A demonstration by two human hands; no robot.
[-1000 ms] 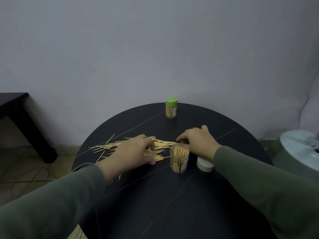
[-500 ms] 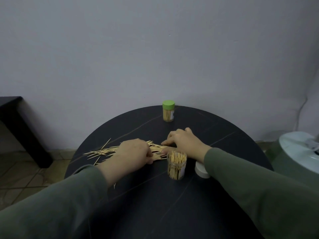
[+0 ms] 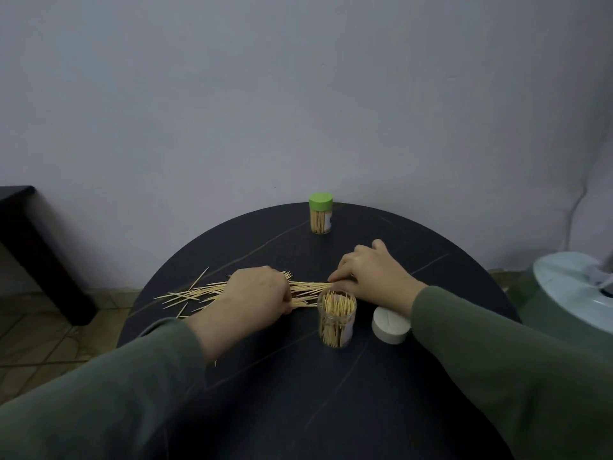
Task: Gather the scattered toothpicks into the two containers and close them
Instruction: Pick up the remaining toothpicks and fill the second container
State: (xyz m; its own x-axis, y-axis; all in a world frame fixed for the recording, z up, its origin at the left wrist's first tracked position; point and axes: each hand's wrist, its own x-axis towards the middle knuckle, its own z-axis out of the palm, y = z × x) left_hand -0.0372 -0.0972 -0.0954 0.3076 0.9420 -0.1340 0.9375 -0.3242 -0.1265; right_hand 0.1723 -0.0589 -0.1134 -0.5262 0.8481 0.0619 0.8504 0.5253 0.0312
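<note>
1. On the round dark bench (image 3: 331,393), loose toothpicks (image 3: 199,293) lie in a long heap left of centre, and both hands reach into it.
2. The left hand (image 3: 255,293) rests on the middle of the heap, knuckles up; its fingers curl down onto the sticks, and whether they pinch any cannot be told.
3. The right hand (image 3: 374,277) lies at the heap's right end, its fingers (image 3: 341,270) held together and bent, tips touching the ends of the toothpicks.
4. An open clear container (image 3: 336,322) stands upright just in front of the right hand, packed with toothpicks.
5. A white lid (image 3: 389,327) lies on the bench just right of that container, partly under the right wrist.
6. A second container with a green lid (image 3: 320,212) stands closed near the bench's far edge, well apart from the hands.
7. Both sleeves (image 3: 497,343) are dark green.
</note>
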